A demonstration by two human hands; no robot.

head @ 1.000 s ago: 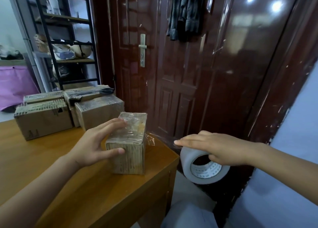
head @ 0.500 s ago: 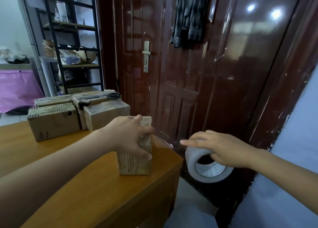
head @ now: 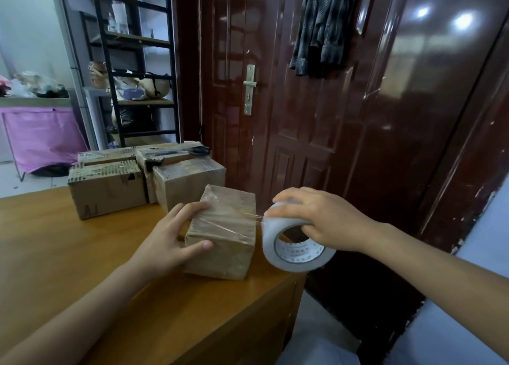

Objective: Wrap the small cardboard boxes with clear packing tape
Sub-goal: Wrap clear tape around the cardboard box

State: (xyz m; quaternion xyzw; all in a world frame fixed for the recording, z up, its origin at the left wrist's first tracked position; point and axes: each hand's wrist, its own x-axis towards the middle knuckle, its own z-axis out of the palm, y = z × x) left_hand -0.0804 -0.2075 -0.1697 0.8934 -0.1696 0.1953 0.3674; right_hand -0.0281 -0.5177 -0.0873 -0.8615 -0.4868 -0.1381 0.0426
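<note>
Wooden table [head: 82,254]: the small cardboard box [head: 223,232] sits near its right front corner, part-covered in clear film. Tape roll [head: 296,243] hangs just off the box's right face, past the table edge, a short taut strand joining the two. Roll lies right of the box; box's long axis runs away from the camera. Left hand [head: 168,240] grips the box's left side, thumb on the front face. Right hand [head: 325,221] clasps the roll from above, fingers curled over its rim. Judgement: next pass runs from the right.
</note>
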